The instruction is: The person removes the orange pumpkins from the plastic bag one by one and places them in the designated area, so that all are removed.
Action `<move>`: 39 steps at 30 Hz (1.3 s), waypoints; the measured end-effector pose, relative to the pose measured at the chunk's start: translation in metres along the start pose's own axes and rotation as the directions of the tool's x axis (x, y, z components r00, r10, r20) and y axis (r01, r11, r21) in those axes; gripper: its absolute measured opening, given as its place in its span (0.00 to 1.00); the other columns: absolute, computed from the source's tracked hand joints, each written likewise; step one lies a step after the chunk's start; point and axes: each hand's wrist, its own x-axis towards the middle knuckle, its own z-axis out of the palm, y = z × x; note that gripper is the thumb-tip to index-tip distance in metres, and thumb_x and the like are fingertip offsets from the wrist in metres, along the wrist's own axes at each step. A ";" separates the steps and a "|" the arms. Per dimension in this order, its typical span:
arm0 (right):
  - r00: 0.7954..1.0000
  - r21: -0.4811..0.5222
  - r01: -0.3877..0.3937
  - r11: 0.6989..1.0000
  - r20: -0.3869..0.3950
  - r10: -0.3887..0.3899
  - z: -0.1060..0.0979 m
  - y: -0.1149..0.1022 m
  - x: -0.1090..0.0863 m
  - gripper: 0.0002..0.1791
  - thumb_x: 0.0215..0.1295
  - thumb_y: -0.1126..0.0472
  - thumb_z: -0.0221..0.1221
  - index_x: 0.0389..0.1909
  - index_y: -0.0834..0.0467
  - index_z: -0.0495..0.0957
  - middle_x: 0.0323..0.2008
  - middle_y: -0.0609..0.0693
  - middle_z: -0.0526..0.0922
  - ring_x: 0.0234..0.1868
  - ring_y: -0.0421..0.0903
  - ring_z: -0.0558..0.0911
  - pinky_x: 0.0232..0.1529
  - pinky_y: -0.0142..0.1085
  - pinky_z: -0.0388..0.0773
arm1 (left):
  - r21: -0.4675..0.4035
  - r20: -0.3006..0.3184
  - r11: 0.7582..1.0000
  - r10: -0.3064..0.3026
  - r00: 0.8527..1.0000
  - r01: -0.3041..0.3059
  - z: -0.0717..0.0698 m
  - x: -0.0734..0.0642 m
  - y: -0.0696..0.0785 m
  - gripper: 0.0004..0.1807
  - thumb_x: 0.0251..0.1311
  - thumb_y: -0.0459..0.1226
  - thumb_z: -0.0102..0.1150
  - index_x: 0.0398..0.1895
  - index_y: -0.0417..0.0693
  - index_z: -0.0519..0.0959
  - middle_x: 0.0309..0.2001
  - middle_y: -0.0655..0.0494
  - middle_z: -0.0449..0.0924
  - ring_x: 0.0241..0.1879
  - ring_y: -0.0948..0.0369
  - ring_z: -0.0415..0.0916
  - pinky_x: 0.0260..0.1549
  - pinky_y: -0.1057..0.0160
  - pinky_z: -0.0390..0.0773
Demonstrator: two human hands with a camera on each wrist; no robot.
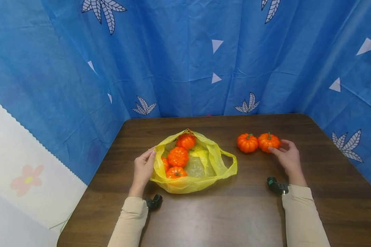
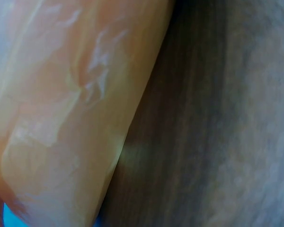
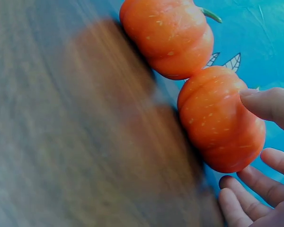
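Observation:
A yellow plastic bag (image 1: 190, 186) lies with its mouth spread, several small orange pumpkins (image 1: 177, 156) showing inside. At its left side my left hand (image 1: 143, 169) pinches the rim between thumb and fingers. The left wrist view shows the bag's thin wall (image 2: 66, 123) close up, and the hand is mostly out of that picture. To the right, two more pumpkins sit side by side, touching. My right hand (image 1: 287, 157) is at the right-hand pumpkin (image 3: 222, 118), its thumb (image 3: 270, 106) over the near face and its loosely spread fingers beside the other side.
The second loose pumpkin (image 1: 247, 143) stands just left of the one by my hand. A bag handle loop (image 1: 234, 166) reaches out toward the loose pair. The dark wooden table (image 1: 216, 219) ends at a blue curtain (image 1: 188, 61) behind and along the sides.

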 end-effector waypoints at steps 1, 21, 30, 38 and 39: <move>1.000 -0.001 0.002 1.000 -0.002 -0.002 -0.001 -0.001 0.000 0.47 0.68 0.45 0.61 0.77 0.63 0.50 0.76 0.67 0.56 0.72 0.67 0.64 0.70 0.60 0.66 | 0.001 -0.001 1.000 0.002 1.000 -0.002 0.000 0.000 0.000 0.18 0.74 0.41 0.54 0.59 0.42 0.82 0.63 0.49 0.80 0.70 0.52 0.70 0.71 0.51 0.68; 0.995 -0.007 0.055 0.998 -0.087 -0.055 -0.010 -0.034 -0.010 0.43 0.69 0.48 0.61 0.77 0.59 0.54 0.75 0.61 0.61 0.72 0.61 0.67 0.71 0.55 0.68 | -0.012 -0.011 0.999 0.038 0.999 -0.038 0.000 0.000 0.000 0.17 0.73 0.39 0.54 0.58 0.41 0.82 0.62 0.47 0.80 0.68 0.50 0.72 0.70 0.51 0.68; 0.992 -0.024 0.084 0.996 -0.087 -0.086 -0.006 -0.051 -0.015 0.43 0.68 0.46 0.61 0.76 0.59 0.56 0.75 0.61 0.62 0.72 0.60 0.65 0.72 0.56 0.65 | -0.023 -0.016 1.000 0.021 1.000 -0.021 0.002 0.001 -0.001 0.17 0.73 0.40 0.55 0.57 0.42 0.82 0.61 0.48 0.81 0.69 0.51 0.71 0.70 0.51 0.68; 0.986 -0.039 0.152 0.988 -0.061 -0.155 0.001 -0.071 -0.020 0.41 0.68 0.50 0.63 0.76 0.59 0.57 0.74 0.62 0.63 0.72 0.61 0.65 0.73 0.57 0.64 | -0.040 -0.017 0.999 0.035 0.999 -0.036 0.002 0.001 -0.001 0.17 0.72 0.39 0.55 0.56 0.40 0.83 0.61 0.47 0.81 0.67 0.52 0.73 0.70 0.53 0.67; 0.985 -0.039 0.162 0.986 -0.055 -0.164 0.002 -0.073 -0.021 0.41 0.68 0.50 0.63 0.76 0.59 0.57 0.74 0.62 0.64 0.72 0.61 0.65 0.73 0.57 0.64 | -0.040 -0.018 0.998 0.038 0.999 -0.039 0.002 0.001 -0.001 0.17 0.72 0.39 0.55 0.56 0.40 0.83 0.61 0.47 0.81 0.67 0.52 0.73 0.70 0.53 0.67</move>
